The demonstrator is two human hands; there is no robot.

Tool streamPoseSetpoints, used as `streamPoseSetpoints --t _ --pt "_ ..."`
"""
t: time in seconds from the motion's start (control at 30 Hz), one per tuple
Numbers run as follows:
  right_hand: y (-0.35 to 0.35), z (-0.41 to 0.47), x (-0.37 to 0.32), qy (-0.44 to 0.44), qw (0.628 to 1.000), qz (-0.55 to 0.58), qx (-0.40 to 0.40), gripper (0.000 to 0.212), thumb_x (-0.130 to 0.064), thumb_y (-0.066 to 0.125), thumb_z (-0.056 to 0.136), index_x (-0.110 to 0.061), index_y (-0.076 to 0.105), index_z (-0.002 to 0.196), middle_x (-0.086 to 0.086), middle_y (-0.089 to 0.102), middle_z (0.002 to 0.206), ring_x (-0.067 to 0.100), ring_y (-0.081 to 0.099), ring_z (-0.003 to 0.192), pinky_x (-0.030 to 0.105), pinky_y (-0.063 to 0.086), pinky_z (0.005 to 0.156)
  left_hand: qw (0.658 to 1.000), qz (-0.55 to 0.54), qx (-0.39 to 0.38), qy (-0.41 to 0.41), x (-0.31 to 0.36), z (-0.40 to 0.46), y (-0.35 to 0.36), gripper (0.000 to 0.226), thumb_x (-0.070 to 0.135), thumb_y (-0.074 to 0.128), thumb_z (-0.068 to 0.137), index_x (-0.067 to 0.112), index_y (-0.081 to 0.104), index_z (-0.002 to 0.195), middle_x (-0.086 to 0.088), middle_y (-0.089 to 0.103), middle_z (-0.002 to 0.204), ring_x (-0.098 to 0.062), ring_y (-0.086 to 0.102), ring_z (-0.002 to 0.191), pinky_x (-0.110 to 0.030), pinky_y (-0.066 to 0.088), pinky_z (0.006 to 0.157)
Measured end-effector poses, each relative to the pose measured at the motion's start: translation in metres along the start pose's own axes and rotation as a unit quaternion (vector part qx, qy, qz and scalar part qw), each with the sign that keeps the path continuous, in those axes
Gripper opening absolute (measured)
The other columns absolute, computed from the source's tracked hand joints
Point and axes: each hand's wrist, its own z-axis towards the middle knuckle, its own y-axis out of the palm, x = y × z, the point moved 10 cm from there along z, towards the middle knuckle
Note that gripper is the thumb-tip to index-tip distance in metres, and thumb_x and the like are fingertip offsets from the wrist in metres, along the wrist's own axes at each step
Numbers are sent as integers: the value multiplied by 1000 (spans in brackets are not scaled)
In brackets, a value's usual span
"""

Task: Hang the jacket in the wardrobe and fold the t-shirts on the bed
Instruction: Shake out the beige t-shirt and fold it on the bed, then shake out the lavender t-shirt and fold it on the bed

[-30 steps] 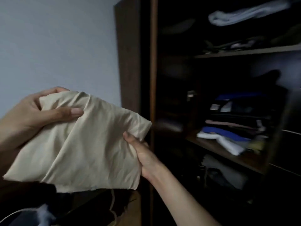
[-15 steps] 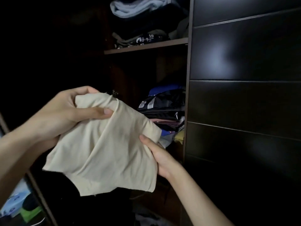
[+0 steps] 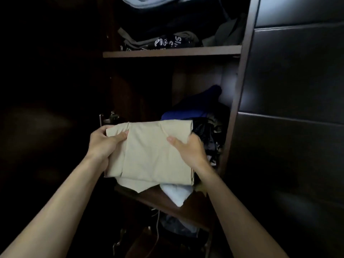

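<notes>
Both hands held a folded beige t-shirt (image 3: 158, 153) in front of the open wardrobe (image 3: 242, 94); the left hand (image 3: 104, 144) gripped its upper left corner, thumb on top; the right hand (image 3: 188, 148) pinched its right edge, thumb pressed on the cloth; the t-shirt hung level just above the lower shelf (image 3: 167, 200), in front of a dark pile of clothes (image 3: 201, 116) topped with blue; a white garment (image 3: 176, 194) lay beneath it; the upper shelf (image 3: 171, 52) carried more folded clothes (image 3: 163, 40).
</notes>
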Motion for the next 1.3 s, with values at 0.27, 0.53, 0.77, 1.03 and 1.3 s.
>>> streamPoseSetpoints --t 0.27,0.53,0.77,1.03,1.3 --pt "-68 167 -58 73 974 -153 148 61 -42 69 92 -3 54 138 18 59 140 37 58 127 40 50 102 976 165 -19 143 77 163 143 58 22 75 87 12 45 135 -12 46 141 -29 56 120 -27 45 98" --pt "-23 172 2 38 870 -490 30 67 -60 36 101 -20 33 155 17 38 157 36 32 146 52 20 121 867 357 -293 185 -54 139 253 50 44 40 104 24 44 149 -3 42 157 -23 39 144 -37 30 119" --pt "-2 137 66 90 872 -480 -37 70 -64 20 103 -28 12 162 6 4 171 27 1 158 54 0 125 811 452 -318 195 -76 106 242 56 53 22 107 35 18 160 7 15 168 -14 12 155 -44 8 122" --pt "42 70 -8 -115 917 -347 -157 72 -57 55 97 -15 40 154 5 41 158 21 39 145 33 28 119 865 388 -246 202 -52 60 146 57 52 34 103 33 28 157 0 29 163 -24 31 149 -44 26 122" --pt "134 -58 -37 -227 868 -292 -331 61 -57 56 96 -23 47 146 2 57 144 22 56 131 41 45 108 880 442 -113 130 -39 -84 -23 58 36 45 106 25 26 159 -3 34 160 -19 39 143 -29 30 118"
